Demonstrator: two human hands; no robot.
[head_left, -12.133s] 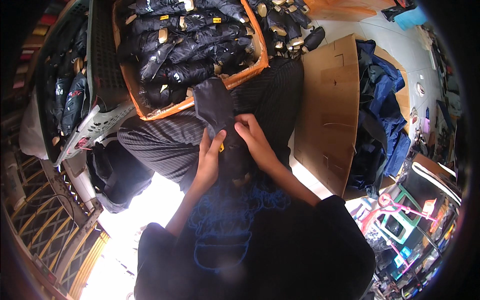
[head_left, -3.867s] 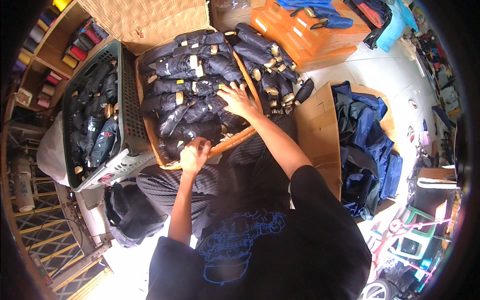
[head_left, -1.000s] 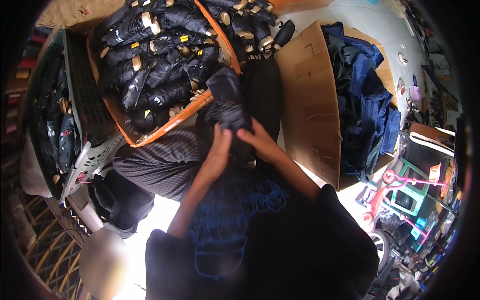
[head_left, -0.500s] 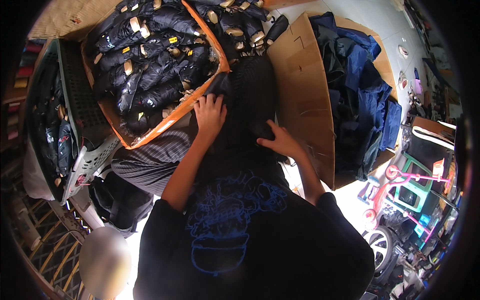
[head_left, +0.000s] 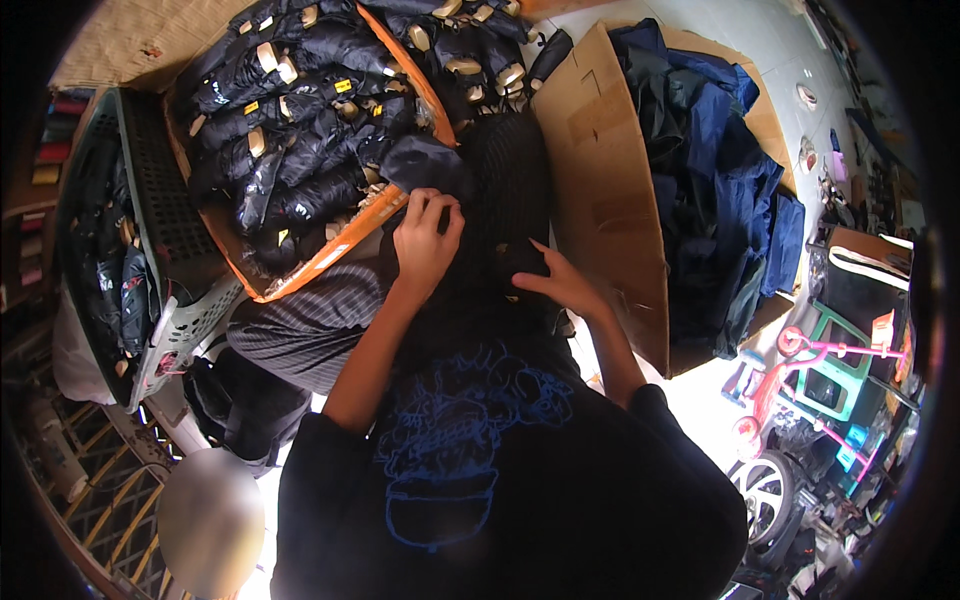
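Observation:
In front of my lap, my left hand (head_left: 428, 240) has its fingers curled in against a black cloth (head_left: 425, 167), which bulges up over the orange edge of the box at the left. My right hand (head_left: 562, 283) is beside it, thumb and forefinger set around a dark bundle (head_left: 518, 262) on my lap. Black on black hides the bundle's outline and where it meets the cloth. Rolled black bundles with pale ends (head_left: 310, 130), like folded umbrellas, fill the orange-edged cardboard box (head_left: 330, 247).
More such bundles (head_left: 470, 60) lie beyond the box. A cardboard box (head_left: 610, 205) of navy cloth (head_left: 715, 150) stands close on the right. A dark plastic basket (head_left: 165, 190) holds more bundles at the left. A pink scooter (head_left: 775, 385) and a wheel (head_left: 765, 500) are at the lower right.
The black cloth by my left hand has risen and spread over the box's orange edge. My left hand has shifted slightly right and curled its fingers more. My right hand has barely moved.

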